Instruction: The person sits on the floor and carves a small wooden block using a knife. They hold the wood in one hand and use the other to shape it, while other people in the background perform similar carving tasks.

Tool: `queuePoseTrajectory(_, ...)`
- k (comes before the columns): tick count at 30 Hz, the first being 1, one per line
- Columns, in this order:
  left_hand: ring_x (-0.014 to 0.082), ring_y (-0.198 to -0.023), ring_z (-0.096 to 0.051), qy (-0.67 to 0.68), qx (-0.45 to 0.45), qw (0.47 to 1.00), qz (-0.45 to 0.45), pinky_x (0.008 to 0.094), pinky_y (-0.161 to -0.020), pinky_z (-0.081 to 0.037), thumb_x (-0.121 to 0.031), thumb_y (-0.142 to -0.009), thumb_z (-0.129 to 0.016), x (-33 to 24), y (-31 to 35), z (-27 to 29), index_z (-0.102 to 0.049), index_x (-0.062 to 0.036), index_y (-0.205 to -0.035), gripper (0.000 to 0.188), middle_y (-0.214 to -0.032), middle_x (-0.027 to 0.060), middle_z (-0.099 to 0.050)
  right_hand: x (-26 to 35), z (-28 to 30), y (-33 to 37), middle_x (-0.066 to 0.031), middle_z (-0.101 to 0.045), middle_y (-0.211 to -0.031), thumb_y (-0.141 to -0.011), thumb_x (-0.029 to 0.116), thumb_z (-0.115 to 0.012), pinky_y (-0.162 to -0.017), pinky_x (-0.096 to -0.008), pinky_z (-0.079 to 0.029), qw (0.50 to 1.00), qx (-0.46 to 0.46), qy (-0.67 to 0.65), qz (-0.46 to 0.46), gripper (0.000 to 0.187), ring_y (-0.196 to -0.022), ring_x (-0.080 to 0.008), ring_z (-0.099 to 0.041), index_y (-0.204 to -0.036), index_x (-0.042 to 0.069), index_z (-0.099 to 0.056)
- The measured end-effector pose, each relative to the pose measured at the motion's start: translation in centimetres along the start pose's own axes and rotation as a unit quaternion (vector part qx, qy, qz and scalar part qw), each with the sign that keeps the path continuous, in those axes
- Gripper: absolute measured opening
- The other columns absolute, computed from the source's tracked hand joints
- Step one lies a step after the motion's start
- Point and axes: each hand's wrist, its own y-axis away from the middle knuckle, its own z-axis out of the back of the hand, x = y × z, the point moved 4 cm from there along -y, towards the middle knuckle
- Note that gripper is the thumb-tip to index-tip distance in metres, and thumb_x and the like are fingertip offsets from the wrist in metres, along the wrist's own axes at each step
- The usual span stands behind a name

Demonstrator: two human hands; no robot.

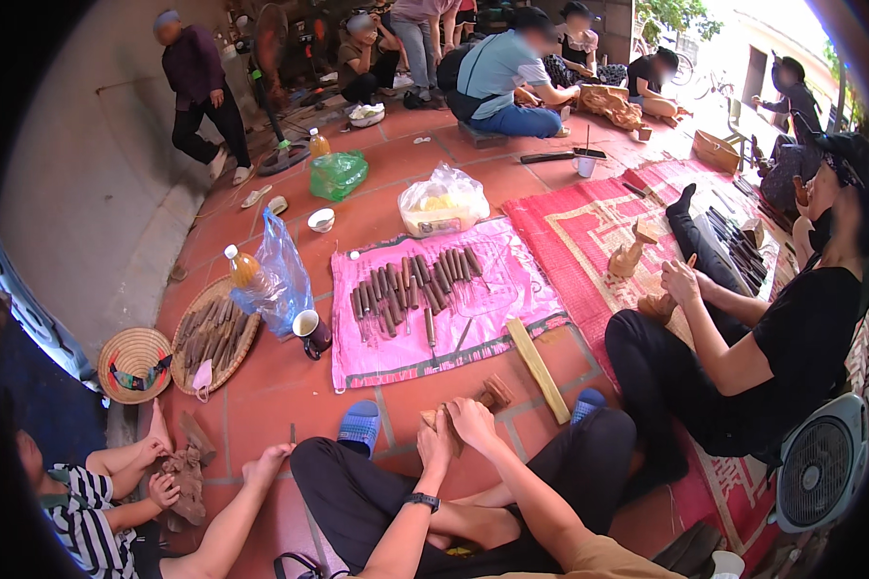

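Observation:
I sit cross-legged on the tiled floor with a brown wooden carving [495, 392] held over my lap. My left hand [435, 442], with a dark watch on its wrist, closes round the near end of the piece. Against it, my right hand [472, 423] is wrapped on the same wood, whose wider end sticks out beyond the fingers. Most of the carving is hidden by my hands. Ahead, several wood-handled carving chisels [396, 289] lie in rows on a pink cloth [521, 275]. A flat wooden strip [538, 370] rests at the cloth's near edge.
Left of the cloth stand a mug [311, 334], a blue plastic bag [285, 275] and a basket of chisels [246, 349]. A child [87, 502] sits at left by a wooden carving [185, 478]. At right, a co-worker [772, 347] holds wood near a grey fan [821, 465].

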Motion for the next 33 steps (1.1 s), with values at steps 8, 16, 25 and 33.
queuePoseTrajectory(8,0.0475,-0.098,-0.061,0.021,-0.005,1.0,-0.005,0.0507,-0.086,-0.047,-0.045,-0.096,-0.047,0.4,0.0,0.0,-0.057,0.009,-0.114,0.058,-0.1,0.0336,-0.063,-0.5,-0.8,-0.9,-0.0234,-0.067,-0.092,-0.095,0.029,-0.047,-0.078,-0.0534,-0.05,1.0,-0.01,-0.002,-0.003,0.034,-0.088,-0.0435,-0.064,-0.093,0.004,-0.069)
queuePoseTrajectory(16,0.0507,-0.1,-0.059,-0.019,0.017,0.999,0.043,0.0538,-0.086,-0.047,-0.055,-0.093,-0.045,1.2,-0.6,-0.6,-0.053,0.0075,-0.117,0.067,-0.103,0.0358,-0.062,0.6,0.5,0.4,-0.024,-0.067,-0.092,-0.095,0.029,-0.049,-0.079,-0.052,-0.049,1.0,-0.006,0.005,0.009,0.032,-0.09,-0.044,-0.063,-0.096,0.004,-0.069)
queuePoseTrajectory(25,0.0495,-0.099,-0.059,-0.006,-0.019,1.0,0.019,0.0528,-0.084,-0.047,-0.054,-0.095,-0.045,1.4,-0.3,0.0,-0.054,0.0071,-0.112,0.065,-0.1,0.0355,-0.062,1.6,0.6,0.7,-0.0249,-0.066,-0.09,-0.095,0.028,-0.048,-0.078,-0.0516,-0.048,0.999,-0.009,0.015,0.05,0.034,-0.088,-0.0444,-0.063,-0.095,0.001,-0.069)
queuePoseTrajectory(33,0.0499,-0.097,-0.059,0.004,-0.016,1.0,0.021,0.0536,-0.083,-0.047,-0.052,-0.095,-0.046,1.3,-0.4,-0.1,-0.054,0.0073,-0.11,0.062,-0.096,0.035,-0.062,1.6,0.5,0.1,-0.0253,-0.066,-0.088,-0.095,0.029,-0.048,-0.078,-0.0523,-0.049,0.998,-0.005,0.027,0.05,0.034,-0.087,-0.0445,-0.063,-0.093,0.001,-0.068)
